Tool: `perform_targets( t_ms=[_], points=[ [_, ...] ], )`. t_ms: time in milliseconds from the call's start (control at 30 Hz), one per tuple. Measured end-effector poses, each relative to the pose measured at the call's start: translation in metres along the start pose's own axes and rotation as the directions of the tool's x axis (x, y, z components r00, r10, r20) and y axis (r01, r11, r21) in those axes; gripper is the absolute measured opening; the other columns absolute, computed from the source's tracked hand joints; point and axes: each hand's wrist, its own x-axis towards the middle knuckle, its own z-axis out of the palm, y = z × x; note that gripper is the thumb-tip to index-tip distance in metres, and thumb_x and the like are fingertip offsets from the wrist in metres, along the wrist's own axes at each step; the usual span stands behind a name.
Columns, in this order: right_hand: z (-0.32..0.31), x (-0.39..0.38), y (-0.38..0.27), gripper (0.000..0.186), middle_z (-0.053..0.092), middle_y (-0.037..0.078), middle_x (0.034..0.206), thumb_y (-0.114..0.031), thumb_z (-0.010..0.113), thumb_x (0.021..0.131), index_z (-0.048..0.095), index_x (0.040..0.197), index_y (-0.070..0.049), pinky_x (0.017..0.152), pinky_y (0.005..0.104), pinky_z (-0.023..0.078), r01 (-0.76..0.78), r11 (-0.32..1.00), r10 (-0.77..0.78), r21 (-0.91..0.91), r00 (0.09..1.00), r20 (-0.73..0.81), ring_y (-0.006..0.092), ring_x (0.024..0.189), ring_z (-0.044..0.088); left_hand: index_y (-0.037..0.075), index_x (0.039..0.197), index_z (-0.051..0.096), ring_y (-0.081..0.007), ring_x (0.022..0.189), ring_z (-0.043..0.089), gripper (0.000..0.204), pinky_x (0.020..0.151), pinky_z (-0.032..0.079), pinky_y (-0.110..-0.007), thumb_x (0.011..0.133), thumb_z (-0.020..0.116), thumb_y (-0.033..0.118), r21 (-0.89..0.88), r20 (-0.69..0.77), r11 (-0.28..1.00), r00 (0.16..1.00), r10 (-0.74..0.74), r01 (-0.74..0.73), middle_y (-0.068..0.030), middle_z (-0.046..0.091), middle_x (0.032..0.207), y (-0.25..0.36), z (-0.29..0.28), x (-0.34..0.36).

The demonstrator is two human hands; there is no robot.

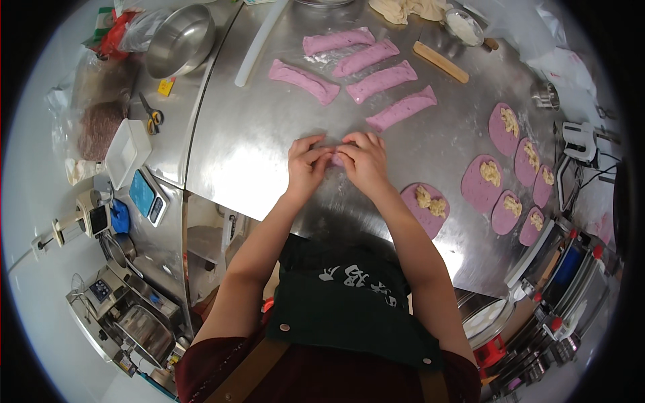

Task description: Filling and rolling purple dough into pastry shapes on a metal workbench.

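My left hand (307, 163) and my right hand (363, 160) meet over a piece of pink dough (336, 158) on the steel table (255, 141). Both pinch it, and the fingers hide most of it. Beyond the hands lie several folded pink dough rolls (379, 82) in a loose row. To the right sit several flat pink dough ovals topped with pale filling (482, 181); the nearest one (427, 207) is just right of my right forearm.
A white rolling pin (259, 44) and a wooden stick (440, 62) lie at the far side. A steel bowl (178, 40), scissors (152, 115), a white tray (127, 152) and a blue scale (146, 195) stand on the left counter. Machines crowd the right edge.
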Motion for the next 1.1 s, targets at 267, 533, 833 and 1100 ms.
perform_targets(
  t_ms=[267,533,833,1100],
  points=[
    [-0.001,0.010,-0.015,0.025,0.057,0.002,0.095,-0.019,0.071,0.067,0.066,0.090,-0.010,0.084,0.0385,0.037,0.000,0.999,0.004,-0.052,0.997,0.073,0.0227,0.093,0.051,-0.001,0.109,0.060,-0.0214,0.083,0.061,0.027,0.075,0.049,-0.028,0.082,0.058,-0.002,-0.171,-0.188,0.940,0.927,-0.326,0.296,-0.0127,0.064,0.096,-0.002,-0.005,-0.024],
    [-0.016,0.030,-0.015,0.048,0.057,0.006,0.098,-0.022,0.079,0.060,0.059,0.102,-0.010,0.086,0.0390,0.038,-0.032,0.971,0.130,-0.235,0.901,0.414,0.0245,0.100,0.051,-0.004,0.115,0.056,-0.0137,0.086,0.060,0.031,0.077,0.048,-0.025,0.085,0.055,0.000,-0.506,0.037,0.625,0.739,-0.673,0.595,-0.0087,0.064,0.096,0.012,0.005,-0.035],
    [-0.016,0.018,-0.010,0.047,0.054,0.010,0.100,-0.022,0.080,0.058,0.056,0.095,-0.005,0.084,0.0404,0.041,0.028,0.957,0.119,-0.289,0.869,0.481,0.0270,0.101,0.051,-0.005,0.118,0.053,-0.0133,0.090,0.058,0.035,0.080,0.046,-0.025,0.084,0.056,0.000,-0.570,0.157,0.482,0.664,-0.731,0.666,-0.0083,0.061,0.099,0.025,0.010,-0.026],
    [-0.026,-0.013,-0.005,0.047,0.051,0.008,0.099,-0.020,0.079,0.057,0.057,0.097,-0.008,0.082,0.0406,0.041,0.024,0.993,0.001,-0.118,0.980,0.201,0.0270,0.097,0.050,-0.002,0.100,0.057,-0.0164,0.081,0.057,0.029,0.074,0.046,-0.026,0.074,0.068,0.003,-0.059,-0.020,0.949,0.951,-0.310,0.308,-0.0090,0.059,0.093,0.020,0.012,-0.020]
  ],
)
